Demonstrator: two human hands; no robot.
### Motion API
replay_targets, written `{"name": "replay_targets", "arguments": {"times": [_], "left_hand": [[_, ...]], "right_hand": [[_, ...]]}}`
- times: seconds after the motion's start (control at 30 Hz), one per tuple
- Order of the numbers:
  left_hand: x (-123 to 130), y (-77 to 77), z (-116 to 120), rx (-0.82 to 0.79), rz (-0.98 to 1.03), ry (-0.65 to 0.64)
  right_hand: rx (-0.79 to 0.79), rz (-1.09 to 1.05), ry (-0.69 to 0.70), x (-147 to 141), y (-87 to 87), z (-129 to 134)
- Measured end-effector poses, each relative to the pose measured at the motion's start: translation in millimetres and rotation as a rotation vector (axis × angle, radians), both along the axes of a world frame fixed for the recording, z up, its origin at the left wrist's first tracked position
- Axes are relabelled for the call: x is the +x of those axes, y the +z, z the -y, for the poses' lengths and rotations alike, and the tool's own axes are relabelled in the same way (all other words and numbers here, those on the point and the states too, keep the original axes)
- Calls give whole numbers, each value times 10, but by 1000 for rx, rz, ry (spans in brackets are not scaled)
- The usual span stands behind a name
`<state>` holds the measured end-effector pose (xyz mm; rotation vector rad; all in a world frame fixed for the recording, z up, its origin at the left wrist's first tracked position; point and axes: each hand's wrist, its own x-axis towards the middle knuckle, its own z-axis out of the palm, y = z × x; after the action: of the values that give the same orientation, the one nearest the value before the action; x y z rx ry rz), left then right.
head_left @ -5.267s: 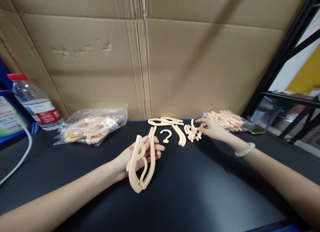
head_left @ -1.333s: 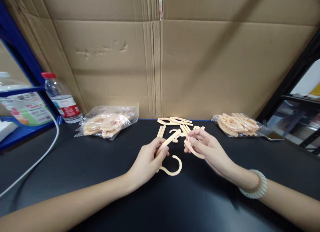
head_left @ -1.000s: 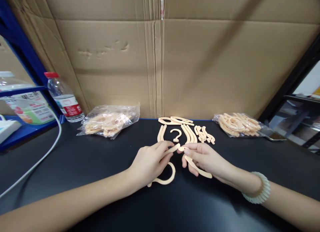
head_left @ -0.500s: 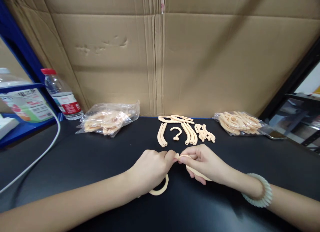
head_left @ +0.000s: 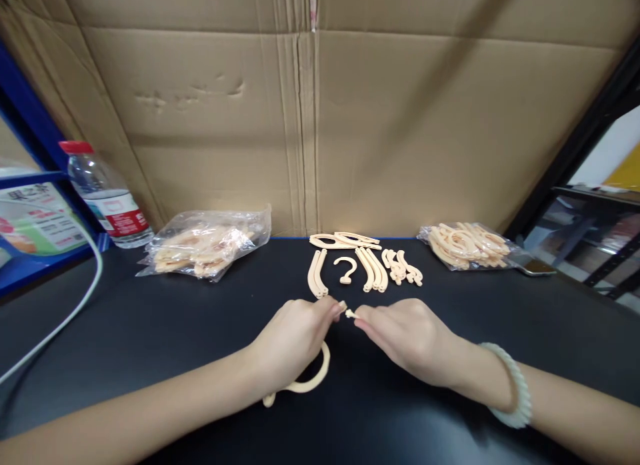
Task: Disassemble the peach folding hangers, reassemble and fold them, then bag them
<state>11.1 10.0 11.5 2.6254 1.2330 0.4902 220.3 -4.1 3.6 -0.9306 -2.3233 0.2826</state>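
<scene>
My left hand [head_left: 297,335] pinches a cream plastic piece [head_left: 343,306], whose short end sticks out past the thumb and finger. Facing it, my right hand [head_left: 410,335] is closed on another cream plastic piece [head_left: 351,314] with a small knobbed tip. The two tips are very close; I cannot tell whether they touch. Most of both pieces is hidden by my fingers. Below my left hand, partly covered by it, shows a curved cream hook [head_left: 313,385]. Just beyond my hands lie a question-mark-shaped hook [head_left: 353,268] and curved strips [head_left: 317,273] [head_left: 371,270].
Small wavy pieces [head_left: 403,266] and flat looped pieces [head_left: 345,241] lie at the back of the black table [head_left: 200,338]. Clear bags of cream parts stand left [head_left: 205,245] and right [head_left: 467,245]. At far left are a water bottle [head_left: 113,205] and a white cable [head_left: 75,315].
My right hand has turned over, so its back faces up and the long flat part of its piece is hidden. The two tips have drawn slightly apart. The view has shifted a little.
</scene>
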Motion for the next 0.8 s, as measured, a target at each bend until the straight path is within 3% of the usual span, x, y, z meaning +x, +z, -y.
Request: {"name": "replay_targets", "arguments": {"times": [0.17, 0.3, 0.4, 0.5, 0.63, 0.8], "left_hand": [[22, 63, 1, -189, 312, 73], [39, 63, -62, -532, 600, 198], [9, 54, -157, -759, 827, 274], [-40, 67, -223, -860, 1027, 274], [-73, 78, -237, -917, 1193, 238], [-45, 80, -198, -912, 1271, 295]], "right_hand": [[383, 20, -12, 235, 148, -209], [521, -45, -156, 558, 345, -501], [500, -23, -216, 775, 356, -694], [387, 53, -237, 909, 257, -824], [229, 179, -317, 964, 138, -906], [167, 341, -341, 971, 121, -904]]}}
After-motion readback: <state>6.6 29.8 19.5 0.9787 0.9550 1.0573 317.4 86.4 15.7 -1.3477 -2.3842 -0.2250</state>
